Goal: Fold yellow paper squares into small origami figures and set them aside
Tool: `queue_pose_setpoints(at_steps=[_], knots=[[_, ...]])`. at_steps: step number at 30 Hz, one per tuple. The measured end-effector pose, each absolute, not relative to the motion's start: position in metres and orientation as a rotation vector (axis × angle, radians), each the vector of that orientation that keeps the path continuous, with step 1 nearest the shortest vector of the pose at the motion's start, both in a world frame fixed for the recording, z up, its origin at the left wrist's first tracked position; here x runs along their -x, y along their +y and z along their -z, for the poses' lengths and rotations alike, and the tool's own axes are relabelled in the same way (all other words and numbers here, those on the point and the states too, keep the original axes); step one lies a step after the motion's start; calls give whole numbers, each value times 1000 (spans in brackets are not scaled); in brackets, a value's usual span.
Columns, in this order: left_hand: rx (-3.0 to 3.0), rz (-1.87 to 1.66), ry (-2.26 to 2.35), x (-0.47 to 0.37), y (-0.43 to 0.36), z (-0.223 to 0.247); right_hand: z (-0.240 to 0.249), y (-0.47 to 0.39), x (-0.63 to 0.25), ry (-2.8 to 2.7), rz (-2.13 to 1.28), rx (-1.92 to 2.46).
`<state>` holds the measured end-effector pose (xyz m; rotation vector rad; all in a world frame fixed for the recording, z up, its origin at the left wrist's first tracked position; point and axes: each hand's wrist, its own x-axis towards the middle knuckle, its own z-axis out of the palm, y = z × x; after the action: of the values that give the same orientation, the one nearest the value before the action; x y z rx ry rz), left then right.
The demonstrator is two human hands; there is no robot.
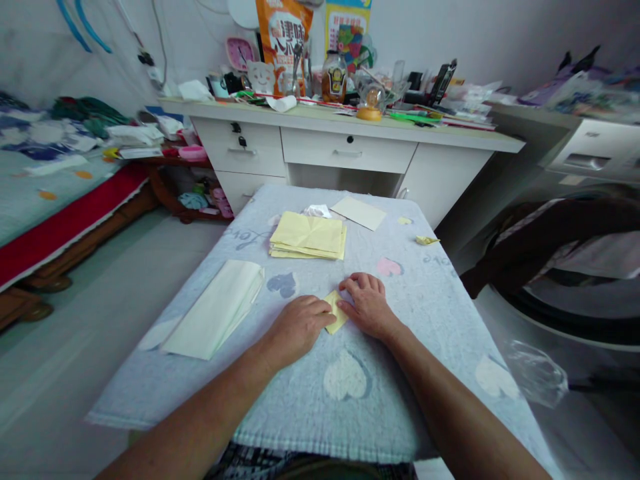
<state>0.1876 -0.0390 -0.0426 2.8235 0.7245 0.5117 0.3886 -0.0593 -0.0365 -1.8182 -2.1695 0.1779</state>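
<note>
A small folded piece of yellow paper lies on the cloth-covered table between my hands. My left hand is closed at the paper's left side, fingers together, with thumb and fingertips on it. On the right edge rests the thumb of my right hand, while its other fingers are apart and bent over the cloth. Beyond them lies a stack of yellow paper sheets. A folded stack of pale greenish-white paper is to the left. A small folded yellow paper piece sits at the far right.
The patterned cloth covers the table. At its far end are a cream card and crumpled white paper. A cluttered white desk stands behind. A bed is at left, a washing machine at right.
</note>
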Motion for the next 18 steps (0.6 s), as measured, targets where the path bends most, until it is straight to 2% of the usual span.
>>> queue_pose_setpoints(at_steps=[9, 15, 18], knots=[[-2582, -541, 709, -186, -41, 30, 38, -50, -390, -2025, -128, 1886], [-2464, -581, 684, -184, -32, 33, 26, -67, -401, -2254, -534, 1406], [-2453, -567, 674, -183, -29, 32, 22, -74, -402, -2304, -614, 1358]])
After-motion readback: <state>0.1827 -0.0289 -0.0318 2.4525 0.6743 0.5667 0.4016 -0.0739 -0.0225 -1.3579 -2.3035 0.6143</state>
